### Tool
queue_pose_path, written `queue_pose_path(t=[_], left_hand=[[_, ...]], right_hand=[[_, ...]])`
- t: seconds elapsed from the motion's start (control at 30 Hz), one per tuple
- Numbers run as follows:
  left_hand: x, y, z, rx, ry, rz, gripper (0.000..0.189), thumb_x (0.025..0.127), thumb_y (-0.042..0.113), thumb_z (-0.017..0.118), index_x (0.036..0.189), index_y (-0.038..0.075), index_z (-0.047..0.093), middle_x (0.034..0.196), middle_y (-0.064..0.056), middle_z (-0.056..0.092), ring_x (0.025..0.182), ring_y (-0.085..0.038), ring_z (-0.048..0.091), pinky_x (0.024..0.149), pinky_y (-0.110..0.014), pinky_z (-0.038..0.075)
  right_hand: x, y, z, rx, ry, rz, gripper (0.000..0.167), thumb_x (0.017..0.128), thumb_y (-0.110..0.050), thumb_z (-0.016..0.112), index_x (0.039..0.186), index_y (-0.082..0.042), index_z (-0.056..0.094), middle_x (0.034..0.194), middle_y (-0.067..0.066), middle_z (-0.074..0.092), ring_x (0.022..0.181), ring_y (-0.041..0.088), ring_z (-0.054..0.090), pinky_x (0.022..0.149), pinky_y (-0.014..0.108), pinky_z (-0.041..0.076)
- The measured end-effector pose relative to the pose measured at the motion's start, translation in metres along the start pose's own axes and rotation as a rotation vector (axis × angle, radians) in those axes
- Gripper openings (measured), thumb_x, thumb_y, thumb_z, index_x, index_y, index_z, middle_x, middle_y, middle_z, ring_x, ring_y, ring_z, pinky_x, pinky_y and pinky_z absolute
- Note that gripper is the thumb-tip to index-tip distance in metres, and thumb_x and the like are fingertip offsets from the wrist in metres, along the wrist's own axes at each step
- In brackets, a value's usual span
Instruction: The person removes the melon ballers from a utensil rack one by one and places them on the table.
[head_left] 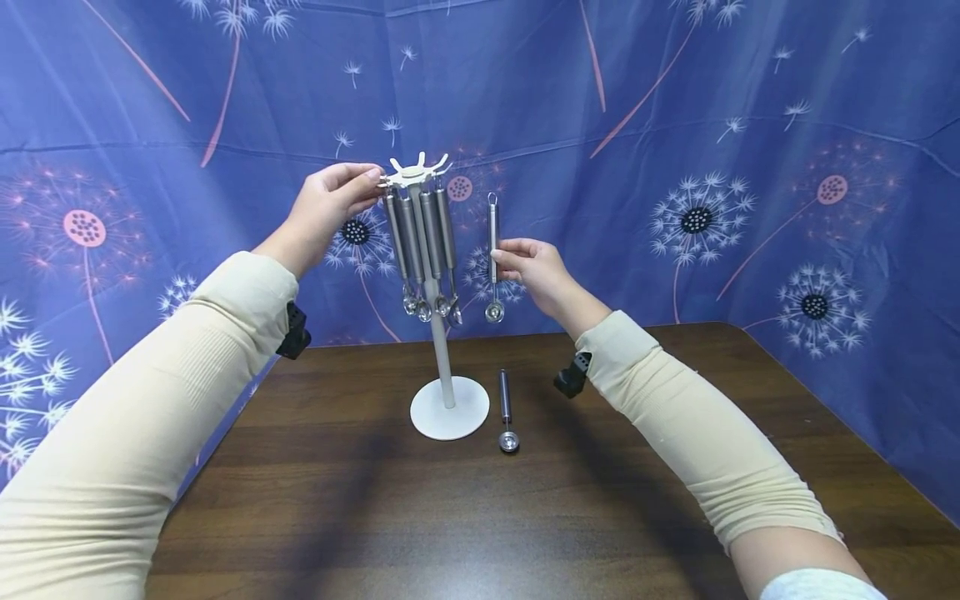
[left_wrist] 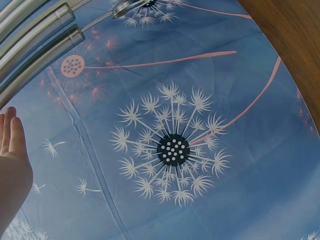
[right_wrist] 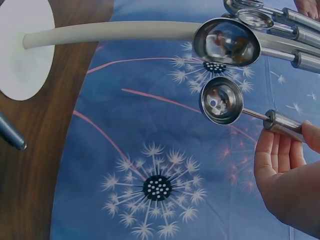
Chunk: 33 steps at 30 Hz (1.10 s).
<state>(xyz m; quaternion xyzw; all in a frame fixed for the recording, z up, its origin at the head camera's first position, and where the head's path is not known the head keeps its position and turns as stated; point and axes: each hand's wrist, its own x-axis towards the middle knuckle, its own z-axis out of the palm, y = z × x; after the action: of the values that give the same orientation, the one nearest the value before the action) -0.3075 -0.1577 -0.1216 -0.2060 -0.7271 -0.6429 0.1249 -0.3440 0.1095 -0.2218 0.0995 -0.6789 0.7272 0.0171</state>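
A white stand (head_left: 447,423) with a round base, a pole and a ring of hooks rises from the table. Several metal measuring spoons (head_left: 431,229) hang from its hooks, bowls downward. My left hand (head_left: 341,200) pinches the ring at its left side with thumb and fingers. To the right of the stand, my right hand (head_left: 536,268) holds another measuring spoon (head_left: 492,242) upright by its handle, loop on top, clear of the table. The right wrist view shows its round bowl (right_wrist: 221,101) close to the hanging bowls.
One more measuring spoon (head_left: 506,404) lies on the brown wooden table (head_left: 465,517), right of the stand's base. A blue cloth (head_left: 570,167) with dandelion prints hangs behind and beside the table.
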Motion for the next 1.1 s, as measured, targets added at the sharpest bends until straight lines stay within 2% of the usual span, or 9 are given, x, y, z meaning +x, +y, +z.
queue_pose_path(t=[0.27, 0.43, 0.73, 1.1], left_hand=[[0.000, 0.001, 0.002, -0.001, 0.029, 0.021, 0.042, 0.094, 0.017, 0.064, 0.126, -0.009, 0.054, 0.093, 0.008, 0.067, 0.091, -0.004, 0.065, 0.107, -0.029, 0.044], [-0.001, 0.001, 0.002, 0.006, 0.037, 0.027, 0.040, 0.093, 0.017, 0.065, 0.124, -0.007, 0.056, 0.090, 0.009, 0.068, 0.090, -0.003, 0.065, 0.106, -0.030, 0.044], [-0.001, 0.001, 0.002, 0.076, 0.058, 0.026, 0.038, 0.093, 0.019, 0.067, 0.121, -0.005, 0.059, 0.086, 0.011, 0.069, 0.088, -0.002, 0.065, 0.106, -0.031, 0.045], [0.000, 0.000, 0.001, 0.122, 0.076, 0.026, 0.038, 0.092, 0.023, 0.067, 0.119, -0.002, 0.061, 0.086, 0.011, 0.069, 0.088, -0.001, 0.065, 0.106, -0.034, 0.045]], right_hand=[[-0.002, 0.008, -0.009, -0.036, 0.004, 0.041, 0.041, 0.096, -0.013, 0.061, 0.133, 0.003, 0.052, 0.102, 0.003, 0.061, 0.085, 0.011, 0.061, 0.100, 0.036, 0.049], [-0.003, 0.014, -0.015, -0.050, 0.009, 0.059, 0.040, 0.096, -0.013, 0.061, 0.132, 0.003, 0.053, 0.111, 0.004, 0.060, 0.087, 0.010, 0.061, 0.096, 0.032, 0.051], [-0.007, 0.025, -0.023, -0.051, 0.019, 0.071, 0.040, 0.095, -0.009, 0.061, 0.130, 0.007, 0.052, 0.092, -0.002, 0.061, 0.078, 0.009, 0.060, 0.084, 0.025, 0.055], [-0.010, 0.038, -0.028, -0.073, 0.025, 0.109, 0.037, 0.094, -0.008, 0.062, 0.127, 0.007, 0.054, 0.092, -0.002, 0.061, 0.078, 0.010, 0.061, 0.084, 0.026, 0.056]])
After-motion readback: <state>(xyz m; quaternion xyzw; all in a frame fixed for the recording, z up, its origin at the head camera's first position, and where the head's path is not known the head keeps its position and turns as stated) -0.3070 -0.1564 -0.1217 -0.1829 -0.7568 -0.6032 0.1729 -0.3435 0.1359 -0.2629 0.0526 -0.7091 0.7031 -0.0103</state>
